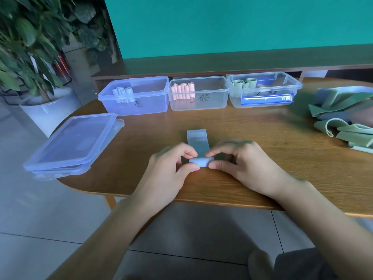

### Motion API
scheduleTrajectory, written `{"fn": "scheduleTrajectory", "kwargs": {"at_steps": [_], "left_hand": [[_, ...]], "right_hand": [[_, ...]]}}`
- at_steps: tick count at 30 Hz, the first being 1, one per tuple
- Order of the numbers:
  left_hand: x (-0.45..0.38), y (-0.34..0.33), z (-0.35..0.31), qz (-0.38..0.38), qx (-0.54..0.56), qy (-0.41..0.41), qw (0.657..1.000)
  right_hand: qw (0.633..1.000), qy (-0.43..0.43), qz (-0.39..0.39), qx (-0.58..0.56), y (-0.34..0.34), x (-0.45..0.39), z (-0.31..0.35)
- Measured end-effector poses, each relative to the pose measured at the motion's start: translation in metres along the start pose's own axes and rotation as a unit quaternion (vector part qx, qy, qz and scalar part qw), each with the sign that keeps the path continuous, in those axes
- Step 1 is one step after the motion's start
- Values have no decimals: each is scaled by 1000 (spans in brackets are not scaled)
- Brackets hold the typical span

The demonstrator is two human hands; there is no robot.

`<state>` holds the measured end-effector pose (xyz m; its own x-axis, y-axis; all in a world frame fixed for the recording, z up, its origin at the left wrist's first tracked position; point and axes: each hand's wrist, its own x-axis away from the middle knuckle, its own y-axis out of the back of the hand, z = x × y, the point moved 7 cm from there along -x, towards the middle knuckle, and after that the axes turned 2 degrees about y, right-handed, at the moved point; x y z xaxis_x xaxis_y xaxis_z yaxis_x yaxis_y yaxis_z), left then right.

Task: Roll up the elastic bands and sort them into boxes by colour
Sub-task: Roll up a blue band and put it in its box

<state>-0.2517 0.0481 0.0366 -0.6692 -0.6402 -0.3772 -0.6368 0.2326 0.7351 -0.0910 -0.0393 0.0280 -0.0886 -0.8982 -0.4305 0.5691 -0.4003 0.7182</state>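
- Head view, centre of frame: we have both hands on one pale blue band (196, 144). Left hand (167, 168) and right hand (240, 164) each pinch an end of the started roll between thumb and curled fingers, so it stays tight and square.
- Unrolled tail lies flat on the table (252, 126), running up-frame away from us; likely laid that way so we roll straight forward along it.
- Boxes sit in a row above: left box (137, 106) with pale rolls, middle box (212, 102) with pink rolls, right box (282, 85) with green rolls. This band probably goes in the left one.
- Loose pile of bands (343, 120) at right edge of frame, well apart from the hands.
- Stacked lids (70, 142) at lower left overhang the table edge; risk of a knock.
- Open table between band and boxes; room to finish rolling.
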Motion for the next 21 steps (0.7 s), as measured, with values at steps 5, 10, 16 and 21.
{"fn": "scheduleTrajectory", "kwargs": {"at_steps": [5, 10, 16, 21], "left_hand": [[11, 0, -1, 10, 3, -13, 1000], [7, 1, -1, -3, -4, -23, 1000], [4, 0, -2, -10, -16, -53, 998], [0, -2, 5, -11, -34, -43, 998]], "right_hand": [[999, 1, 10, -31, 3, 11, 8], [1000, 9, -15, 8, 1, 9, 6], [996, 60, -12, 66, -4, 8, 15], [998, 33, -5, 56, -5, 1, 6]]}}
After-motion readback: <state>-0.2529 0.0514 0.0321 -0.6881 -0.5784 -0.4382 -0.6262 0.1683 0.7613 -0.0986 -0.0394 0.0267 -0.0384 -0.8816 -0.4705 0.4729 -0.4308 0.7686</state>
